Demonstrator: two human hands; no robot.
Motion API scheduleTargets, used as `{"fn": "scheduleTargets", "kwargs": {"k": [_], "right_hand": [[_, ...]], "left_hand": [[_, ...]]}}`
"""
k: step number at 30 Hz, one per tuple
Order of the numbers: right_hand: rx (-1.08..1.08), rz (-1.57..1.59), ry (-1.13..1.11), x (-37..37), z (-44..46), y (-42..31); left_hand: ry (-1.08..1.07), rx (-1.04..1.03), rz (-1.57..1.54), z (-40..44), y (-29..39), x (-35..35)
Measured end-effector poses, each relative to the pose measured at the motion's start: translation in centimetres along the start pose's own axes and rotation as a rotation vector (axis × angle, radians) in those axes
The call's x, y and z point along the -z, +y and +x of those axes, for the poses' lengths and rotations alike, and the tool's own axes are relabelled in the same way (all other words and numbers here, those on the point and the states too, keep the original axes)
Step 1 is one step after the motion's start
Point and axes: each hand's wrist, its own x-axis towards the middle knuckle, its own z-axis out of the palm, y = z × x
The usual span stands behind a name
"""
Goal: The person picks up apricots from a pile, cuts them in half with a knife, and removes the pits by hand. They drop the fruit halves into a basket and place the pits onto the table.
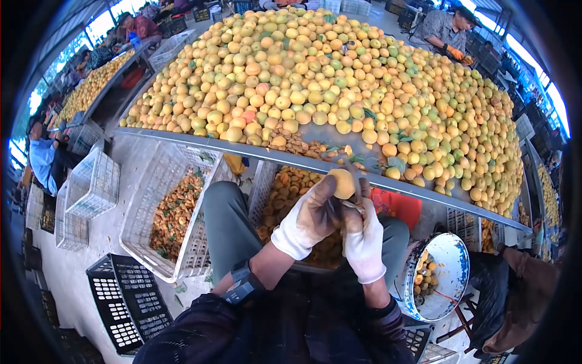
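Note:
My left hand (pixel 310 219), in a white glove stained dark at the fingers, is closed around a yellow apricot (pixel 342 184) just below the table edge. Close beside it, my right hand (pixel 364 238), gloved too, has its fingers bent in near the fruit. Something thin and small shows between those fingers, but its kind is unclear. Beyond both hands a large heap of yellow-orange apricots (pixel 291 79) covers the metal table (pixel 242 147). Brown scraps (pixel 300 144) and a few leaves lie along its near edge. Under my hands, a crate (pixel 259 191) holds apricot pieces.
At left a pale crate (pixel 138 227) contains orange scraps; a black crate (pixel 130 300) lies near it. To the right stand a white bucket (pixel 458 273) with fruit and a seated person's leg (pixel 491 291). Something red (pixel 400 206) is under the table. Other people work farther off.

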Motion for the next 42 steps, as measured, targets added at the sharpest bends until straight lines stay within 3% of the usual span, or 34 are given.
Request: {"fn": "scheduleTargets", "kwargs": {"k": [1, 2, 4, 10, 13, 17, 20, 24, 26, 28, 29, 30, 32, 33, 36, 38, 40, 42], "right_hand": [[-0.063, 0.203, 0.056, -0.4, -0.1, -0.5], [-0.066, 0.202, 0.053, -0.4, -0.1, -0.4], [-0.038, 0.101, 0.026, -0.3, -0.4, -0.2], [-0.025, -0.041, 0.012, -0.2, -0.4, -0.2], [-0.046, -0.062, 0.007, -0.1, -0.6, 0.2], [0.042, -0.132, 0.082, -0.4, -1.0, 0.9], [-0.010, -0.115, 0.104, -0.4, -1.3, 1.0], [-0.067, -0.095, 0.047, 0.5, -1.2, 0.3], [-0.064, -0.027, -0.118, 1.9, -1.0, 0.4], [-0.118, -0.019, -0.217, 3.0, -1.0, 1.5], [-0.139, 0.039, -0.250, 3.2, -0.8, 1.9], [-0.154, 0.095, -0.283, 3.2, -0.6, 2.3], [-0.287, 0.274, -0.204, 2.0, -1.0, 1.8], [-0.241, 0.270, -0.166, 1.2, -1.1, 2.0], [-0.158, 0.220, -0.153, 1.1, -1.4, 3.3], [-0.161, 0.155, -0.254, 2.4, -1.0, 2.8], [-0.182, 0.077, -0.344, 3.5, -0.4, 2.8], [-0.225, 0.210, -0.352, 3.4, -0.2, 3.1]], "left_hand": [[0.090, 0.006, -0.034, 0.0, -0.2, -0.8], [0.094, 0.005, -0.036, 0.1, -0.3, -1.0], [-0.036, -0.047, 0.001, 0.2, -0.4, -1.0], [-0.062, -0.032, 0.131, 0.1, -0.5, 0.0], [0.055, 0.016, 0.050, -0.2, -1.1, -0.1], [0.078, -0.010, 0.096, -0.2, -1.7, -0.4], [0.102, 0.019, 0.092, -0.4, -1.6, -0.6], [-0.007, 0.016, 0.336, -0.7, -0.7, -0.7], [-0.045, 0.019, 0.429, -0.3, 0.6, 0.2], [-0.149, 0.154, 0.833, 0.0, 2.7, 0.9], [-0.101, 0.233, 0.991, 0.3, 3.5, 0.2], [-0.102, 0.230, 0.992, 0.2, 3.2, 0.1], [-0.017, 0.071, 0.555, 0.0, 1.1, -0.4], [0.007, 0.046, 0.278, -0.2, -0.6, 0.3], [0.043, 0.005, 0.168, -0.4, -1.5, 1.0], [-0.009, 0.090, 0.633, -0.4, 1.2, 0.9], [0.089, 0.241, 0.958, 0.1, 3.2, -1.0], [0.028, 0.181, 1.096, 0.6, 2.6, -1.0]]}}
